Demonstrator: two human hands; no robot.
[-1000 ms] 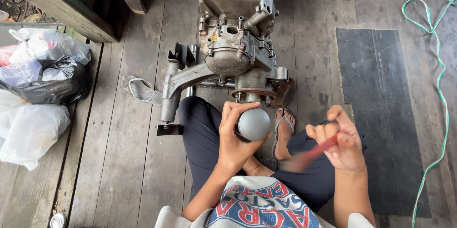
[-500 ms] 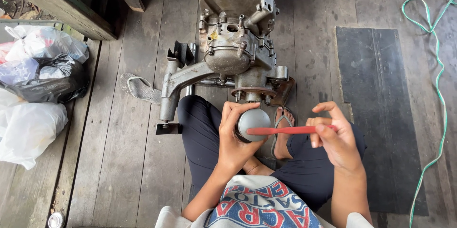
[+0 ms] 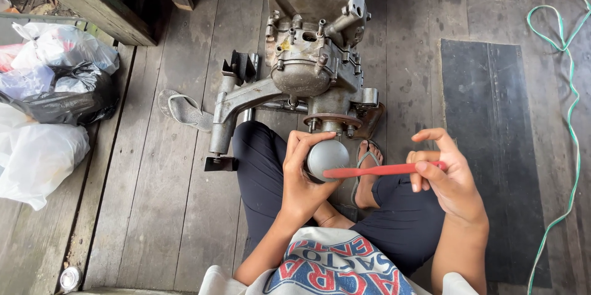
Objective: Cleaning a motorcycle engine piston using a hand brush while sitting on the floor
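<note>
Holding: our left hand [image 3: 308,178] wraps the rounded grey metal part [image 3: 327,157], dome turned up so its face is open to us.
Brush: our right hand [image 3: 446,178] pinches the long red plastic toothbrush [image 3: 381,170] by its tail, head laid on the dome.
Place: over our lap, just before the large grey cast-metal engine casing [image 3: 311,55].
Floor: weathered wooden planks [image 3: 154,209] carry the casing; a grey sandal [image 3: 184,110] lies beside it.
</note>
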